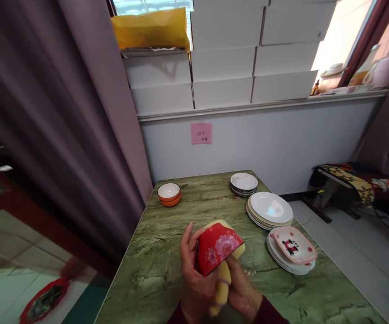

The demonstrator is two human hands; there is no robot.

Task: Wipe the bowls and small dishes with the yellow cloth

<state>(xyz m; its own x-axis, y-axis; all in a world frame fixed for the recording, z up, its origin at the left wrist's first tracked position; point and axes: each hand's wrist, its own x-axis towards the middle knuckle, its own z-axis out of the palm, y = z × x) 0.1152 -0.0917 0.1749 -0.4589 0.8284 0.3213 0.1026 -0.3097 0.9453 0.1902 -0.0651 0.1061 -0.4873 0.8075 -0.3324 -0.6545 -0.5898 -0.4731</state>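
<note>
A red bowl (pixel 217 246) with pink flowers is held upside down over the green marbled table (pixel 167 252). My left hand (pixel 193 274) is wrapped round its left side. My right hand (pixel 242 290) is closed on a yellow cloth (pixel 221 283) pressed against the bowl from below; the cloth also shows behind the bowl's rim.
An orange and white bowl stack (pixel 169 194) sits at the table's far left. Stacks of plates (pixel 270 209) line the right edge, with a small patterned stack (pixel 243 183) behind and a pink dish (pixel 294 244) on white plates in front. A curtain (pixel 62 126) hangs at the left; white boxes (pixel 224 63) fill the sill.
</note>
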